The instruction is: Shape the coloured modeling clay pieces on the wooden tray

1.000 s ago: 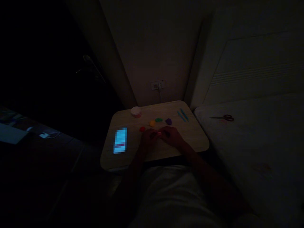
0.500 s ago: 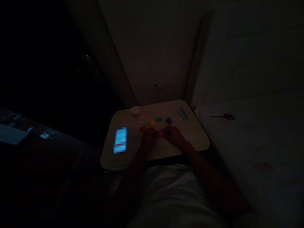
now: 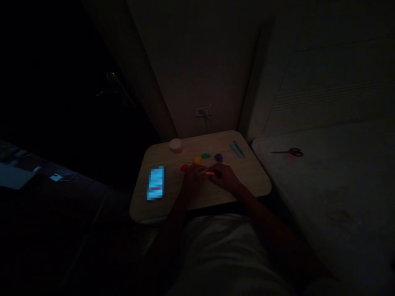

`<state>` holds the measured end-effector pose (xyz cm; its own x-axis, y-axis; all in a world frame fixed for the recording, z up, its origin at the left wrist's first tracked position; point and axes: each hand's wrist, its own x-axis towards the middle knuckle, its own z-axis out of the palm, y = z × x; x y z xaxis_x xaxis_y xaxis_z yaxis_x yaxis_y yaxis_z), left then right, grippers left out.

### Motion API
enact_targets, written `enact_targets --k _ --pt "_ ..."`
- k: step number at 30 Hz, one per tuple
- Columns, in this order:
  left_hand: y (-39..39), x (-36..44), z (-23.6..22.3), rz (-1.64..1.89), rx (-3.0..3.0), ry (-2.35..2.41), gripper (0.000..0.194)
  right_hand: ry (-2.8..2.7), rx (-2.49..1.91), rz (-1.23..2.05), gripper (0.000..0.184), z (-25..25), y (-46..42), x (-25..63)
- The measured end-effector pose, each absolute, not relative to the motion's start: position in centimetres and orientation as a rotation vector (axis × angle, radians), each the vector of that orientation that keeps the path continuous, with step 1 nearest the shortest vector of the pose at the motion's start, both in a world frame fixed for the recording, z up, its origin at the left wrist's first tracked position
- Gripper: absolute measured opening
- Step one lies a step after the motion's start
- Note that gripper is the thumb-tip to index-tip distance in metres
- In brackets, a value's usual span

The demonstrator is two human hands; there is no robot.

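Note:
Over the small wooden table (image 3: 173, 205), my left hand (image 3: 193, 177) and my right hand (image 3: 226, 176) meet, fingers closed on a small piece of pink modelling clay (image 3: 209, 173). The dim light hides the exact fingertips. Just beyond my hands lie lumps of clay: a red lump (image 3: 184, 167) by my left knuckles, a yellow lump (image 3: 197, 160), a flat green piece (image 3: 205, 156) and a purple lump (image 3: 218, 157) beyond my right hand.
A lidded tub (image 3: 176, 146) stands at the back left. A lit phone (image 3: 155, 183) lies at the left; blue modelling tools (image 3: 238, 149) lie back right. Scissors (image 3: 294, 152) rest on the pale surface (image 3: 308, 189) beside the table. A wall socket (image 3: 203, 110) holds a plug.
My fingers have shifted around the pink clay, which now shows as a longer strip between them. The things on the table have stayed in place.

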<state>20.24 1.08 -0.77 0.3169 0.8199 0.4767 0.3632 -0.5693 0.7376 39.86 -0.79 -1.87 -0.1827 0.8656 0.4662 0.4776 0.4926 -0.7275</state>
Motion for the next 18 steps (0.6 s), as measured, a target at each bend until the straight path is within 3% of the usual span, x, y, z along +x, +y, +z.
enact_targets --k 14,18 --pt "1.2 20.34 -1.48 1.106 2.075 1.13 0.012 -1.613 -1.199 0.586 0.022 -2.36 -0.76 40.08" --pt "1.48 20.28 -1.67 1.066 2.173 1.119 0.005 -1.684 -1.148 0.537 0.015 -2.16 -0.88 40.19"
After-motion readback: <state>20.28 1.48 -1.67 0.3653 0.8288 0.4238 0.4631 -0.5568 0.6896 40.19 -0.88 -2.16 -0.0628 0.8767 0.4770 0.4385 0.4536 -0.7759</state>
